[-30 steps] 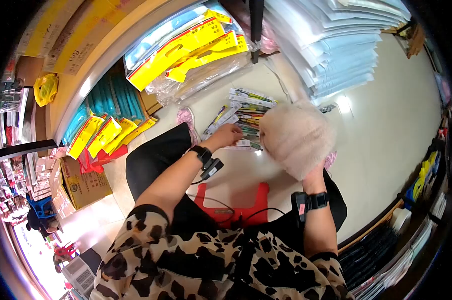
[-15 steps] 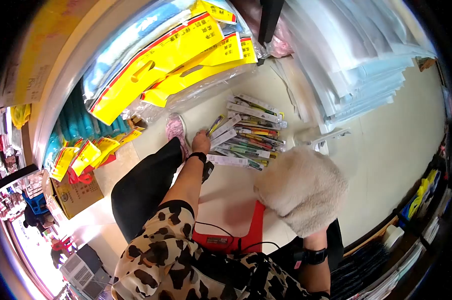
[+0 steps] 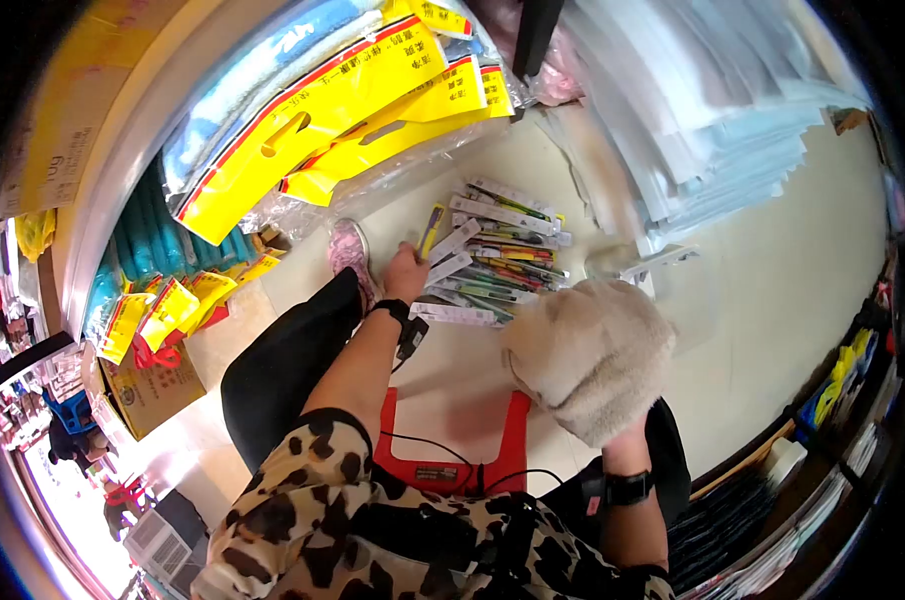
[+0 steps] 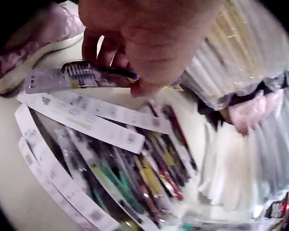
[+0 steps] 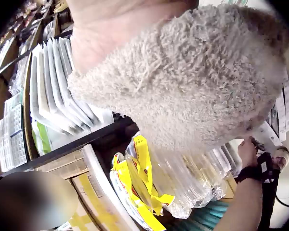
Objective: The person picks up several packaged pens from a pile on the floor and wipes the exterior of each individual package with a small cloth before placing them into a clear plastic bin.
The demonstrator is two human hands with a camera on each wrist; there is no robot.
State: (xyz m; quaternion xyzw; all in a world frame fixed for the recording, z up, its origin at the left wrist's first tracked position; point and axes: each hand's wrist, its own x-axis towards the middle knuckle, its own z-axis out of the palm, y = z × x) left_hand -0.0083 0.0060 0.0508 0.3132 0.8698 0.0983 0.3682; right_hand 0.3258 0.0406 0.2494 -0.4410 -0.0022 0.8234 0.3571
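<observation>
My left hand (image 3: pixel 406 273) pinches a packaged toothbrush (image 3: pixel 433 230) at the near-left side of a pile on the floor. In the left wrist view the toothbrush (image 4: pixel 89 77) lies crosswise under my fingers, its dark bristles showing through the clear wrapper. Beside and below it are several packaged toothbrushes (image 3: pixel 513 255), fanned out with white label strips. A fluffy beige cloth (image 3: pixel 593 355) covers my right hand (image 3: pixel 628 440) down to the wrist. The right wrist view shows the shaggy cloth (image 5: pixel 183 82) against the base of the palm; the fingers are hidden under it.
Yellow-topped packs (image 3: pixel 373 95) lie at the upper left, and a stack of pale plastic sleeves (image 3: pixel 713 130) at the upper right. A red stool (image 3: pixel 518 430) stands between my legs. A pink shoe (image 3: pixel 349 255) is left of the pile.
My left hand has moved from over the pile to its left side and now holds a toothbrush, tilted more upright than half a second ago. The beige cloth has shifted slightly.
</observation>
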